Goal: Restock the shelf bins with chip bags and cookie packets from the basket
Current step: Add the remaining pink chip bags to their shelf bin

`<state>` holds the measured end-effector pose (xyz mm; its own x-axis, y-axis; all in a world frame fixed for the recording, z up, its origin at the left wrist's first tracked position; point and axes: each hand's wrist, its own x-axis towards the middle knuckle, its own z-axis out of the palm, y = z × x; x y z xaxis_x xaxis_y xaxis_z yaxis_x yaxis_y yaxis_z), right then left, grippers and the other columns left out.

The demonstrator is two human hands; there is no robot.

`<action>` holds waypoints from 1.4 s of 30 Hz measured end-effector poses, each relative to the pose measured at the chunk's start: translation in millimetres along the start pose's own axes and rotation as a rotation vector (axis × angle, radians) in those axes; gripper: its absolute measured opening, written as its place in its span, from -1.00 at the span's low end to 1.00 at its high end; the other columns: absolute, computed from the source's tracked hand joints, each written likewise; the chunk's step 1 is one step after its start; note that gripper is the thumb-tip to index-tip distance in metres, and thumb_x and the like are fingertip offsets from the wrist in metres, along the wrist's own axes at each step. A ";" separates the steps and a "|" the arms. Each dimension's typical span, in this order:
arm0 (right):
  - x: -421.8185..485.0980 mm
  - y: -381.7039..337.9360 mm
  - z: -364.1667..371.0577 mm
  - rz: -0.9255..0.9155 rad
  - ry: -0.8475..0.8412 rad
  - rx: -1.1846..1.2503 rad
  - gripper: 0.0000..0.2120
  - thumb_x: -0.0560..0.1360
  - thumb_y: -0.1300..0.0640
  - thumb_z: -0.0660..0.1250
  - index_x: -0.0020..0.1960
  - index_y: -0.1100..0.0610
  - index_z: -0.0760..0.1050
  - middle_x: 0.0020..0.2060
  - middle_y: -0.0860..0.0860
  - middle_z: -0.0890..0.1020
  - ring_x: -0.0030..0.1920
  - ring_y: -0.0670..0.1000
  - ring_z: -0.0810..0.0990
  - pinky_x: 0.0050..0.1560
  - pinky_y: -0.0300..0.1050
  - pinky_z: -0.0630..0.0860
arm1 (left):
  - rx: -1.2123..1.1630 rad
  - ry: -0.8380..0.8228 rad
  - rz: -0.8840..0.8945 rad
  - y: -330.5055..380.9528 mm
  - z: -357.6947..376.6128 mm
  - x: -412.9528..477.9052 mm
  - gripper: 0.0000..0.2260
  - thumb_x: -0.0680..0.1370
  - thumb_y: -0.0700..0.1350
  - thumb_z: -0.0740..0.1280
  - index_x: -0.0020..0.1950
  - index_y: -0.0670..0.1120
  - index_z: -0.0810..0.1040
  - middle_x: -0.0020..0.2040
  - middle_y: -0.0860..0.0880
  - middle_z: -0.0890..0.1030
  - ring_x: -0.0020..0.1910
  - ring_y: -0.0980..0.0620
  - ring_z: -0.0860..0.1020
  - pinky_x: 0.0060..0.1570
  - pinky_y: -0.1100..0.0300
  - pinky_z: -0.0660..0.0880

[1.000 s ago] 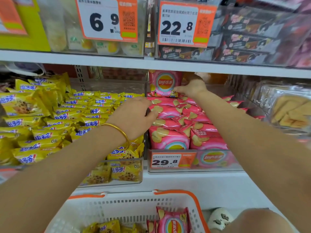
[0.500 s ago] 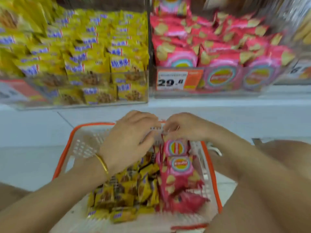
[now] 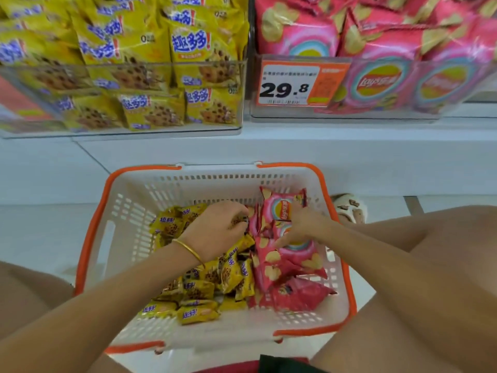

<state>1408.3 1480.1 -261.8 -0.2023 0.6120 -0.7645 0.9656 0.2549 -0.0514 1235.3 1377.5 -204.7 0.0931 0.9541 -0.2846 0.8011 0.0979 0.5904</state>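
Note:
A white basket with an orange rim stands on the floor between my knees. Yellow cookie packets fill its left half and pink chip bags its right half. My left hand, with a gold bangle on the wrist, is down in the basket, and its fingers curl round a cookie packet at the top of the yellow pile. My right hand lies on the chip bags with its fingers stretched across one bag. Another chip bag stands upright just behind it.
Above the basket, a clear shelf bin holds yellow cookie packets. The bin to its right holds pink chip bags and carries a 29.8 price tag. A white shelf ledge runs below them. A slippered foot is right of the basket.
Both hands left the chip bin on the shelf and came down into the basket. The camera tilted down with them. My left hand now grips a cookie packet.

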 end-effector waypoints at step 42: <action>-95.7 -8.9 -336.6 -0.542 0.725 1.387 -0.47 0.41 0.14 0.48 0.30 0.23 0.37 0.02 0.09 0.61 -0.22 -0.02 0.61 -0.41 -0.21 0.58 | 0.321 0.594 0.156 129.8 -225.4 86.7 -0.61 0.57 -0.09 0.28 0.35 -0.22 0.40 0.39 -0.18 0.36 0.40 -0.05 0.28 0.21 0.26 0.12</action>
<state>1364.1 1671.3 28.1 -0.1870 0.9811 -0.0489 0.0827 -0.0339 -0.9960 1214.1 1536.7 17.5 -0.0445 0.9523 0.3020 0.9485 -0.0546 0.3119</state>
